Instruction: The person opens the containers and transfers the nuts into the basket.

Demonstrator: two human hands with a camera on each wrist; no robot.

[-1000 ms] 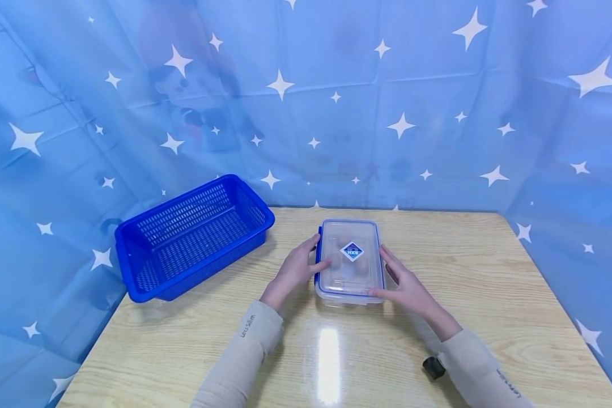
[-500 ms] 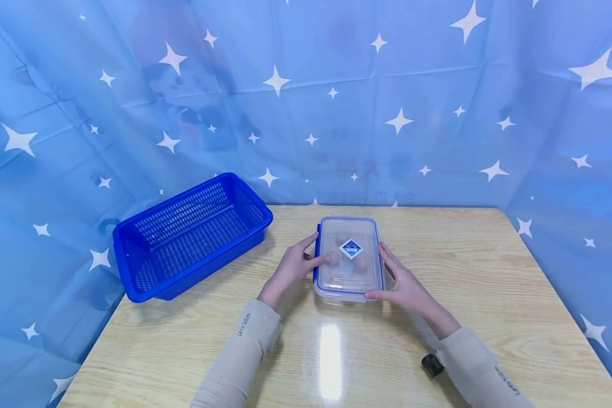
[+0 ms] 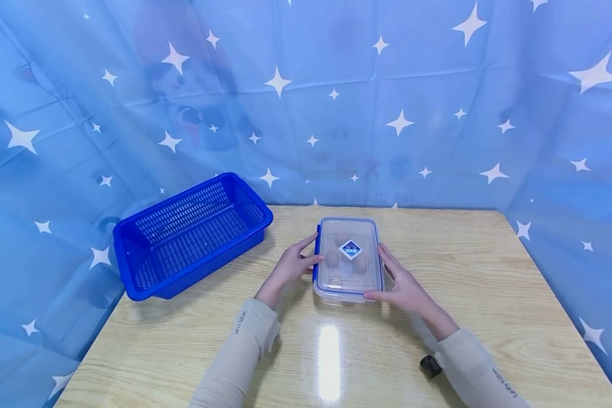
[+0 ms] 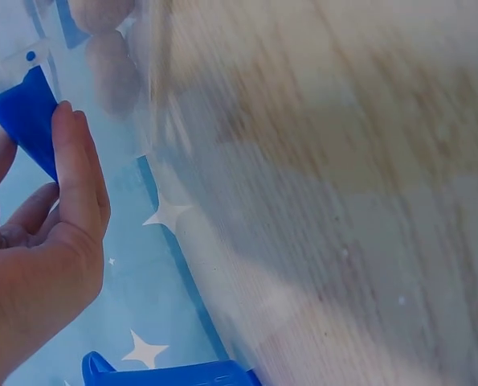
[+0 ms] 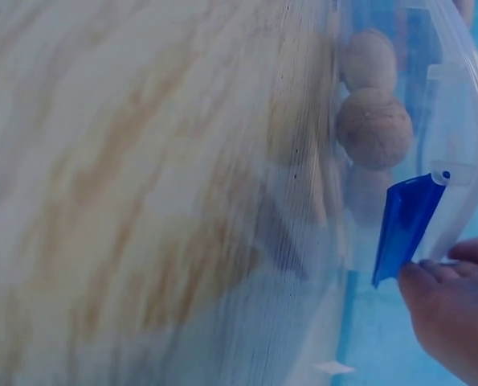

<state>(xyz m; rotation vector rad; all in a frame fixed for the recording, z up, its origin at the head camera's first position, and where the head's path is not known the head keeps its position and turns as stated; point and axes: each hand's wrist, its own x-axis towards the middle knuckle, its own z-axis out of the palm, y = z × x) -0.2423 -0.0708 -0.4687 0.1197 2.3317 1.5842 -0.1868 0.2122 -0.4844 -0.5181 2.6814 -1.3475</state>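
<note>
A clear plastic food container (image 3: pixel 349 277) with a blue-sealed lid lies on the table in the head view. Through its walls several round tan balls (image 5: pixel 373 129) show. My left hand (image 3: pixel 290 263) holds the container's left side, thumb at the lid edge; in the left wrist view its fingers are at a blue latch (image 4: pixel 28 117) that sticks out from the wall. On the opposite side my right hand (image 3: pixel 405 286) grips the container, thumb at the near right corner and fingers along the edge. In the right wrist view its fingertips meet another swung-out blue latch (image 5: pixel 407 225).
A blue slotted plastic basket (image 3: pixel 194 289) stands at the table's back left, with no contents showing. The wooden table (image 3: pixel 479 272) ends at a blue star-patterned curtain (image 3: pixel 336 113). A small black object (image 3: pixel 430 367) sits at the right sleeve.
My left thumb has drawn back leftward from the lid's top to its left edge. The right hand and the container stay nearly where they were.
</note>
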